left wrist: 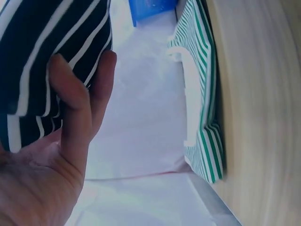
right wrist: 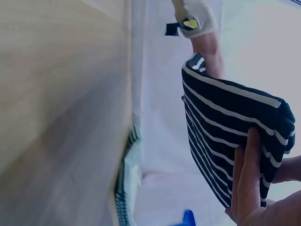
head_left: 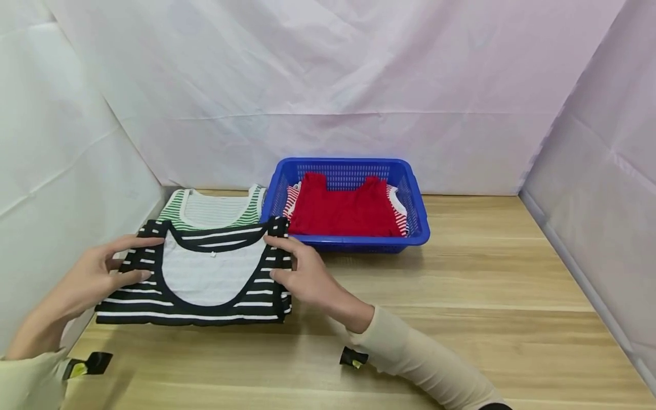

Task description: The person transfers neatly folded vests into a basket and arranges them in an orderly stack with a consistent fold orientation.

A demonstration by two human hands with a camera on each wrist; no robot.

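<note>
Between my two hands a folded black-and-white striped shirt [head_left: 205,312] with a wide scooped neck is held up off the table. My left hand [head_left: 97,273] grips its left side, thumb on top, and in the left wrist view the fingers [left wrist: 70,108] show against the underside. On the other side my right hand [head_left: 307,273] pinches the right edge near the shoulder. The right wrist view shows the striped shirt [right wrist: 225,117] raised above the table surface. Behind it lies a folded green-and-white striped shirt [head_left: 217,210], partly hidden by the black one.
A blue plastic basket [head_left: 353,242] stands at the back middle, beside the green striped shirt. In it lie a folded red garment [head_left: 345,208] and red-and-white striped cloth [head_left: 400,219] beneath. White fabric walls [head_left: 328,102] enclose the wooden table [head_left: 487,307] at back and sides.
</note>
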